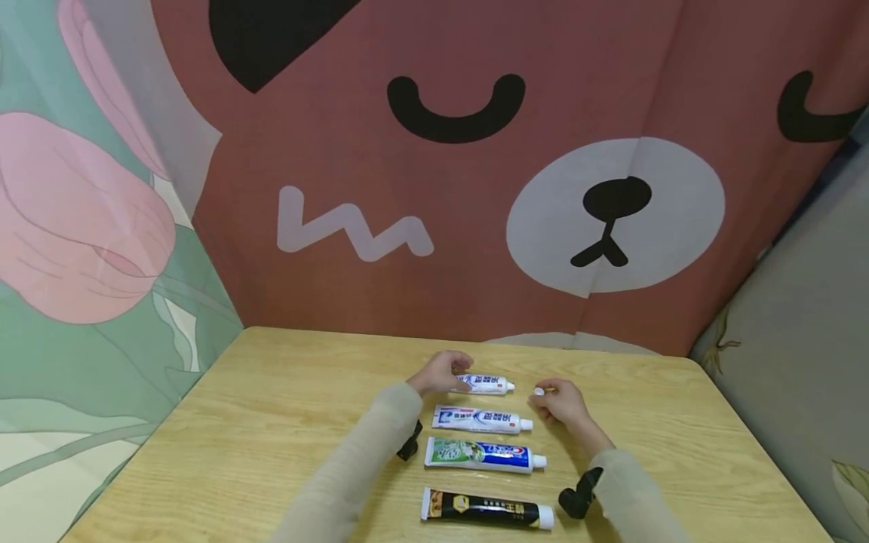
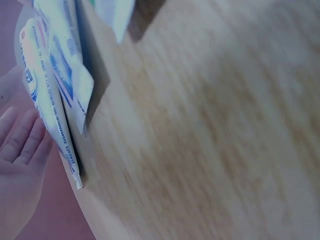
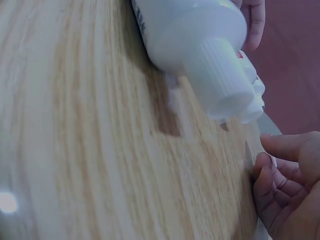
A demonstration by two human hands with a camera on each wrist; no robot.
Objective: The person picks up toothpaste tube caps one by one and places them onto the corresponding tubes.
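Note:
Four tubes of toothpaste would overcount my naming, so: several toothpaste tubes lie in a column. The farthest, a white-and-blue toothpaste tube, has my left hand at its flat end. Extended fingers of that hand lie beside the tube in the left wrist view. Right of the tube's tip, my right hand pinches a small white cap. In the right wrist view the fingers of this hand mostly cover the cap.
Nearer lie another white-and-blue tube, a green-and-blue tube and a black tube with a white cap. They rest on a wooden table. A printed bear curtain hangs behind its far edge.

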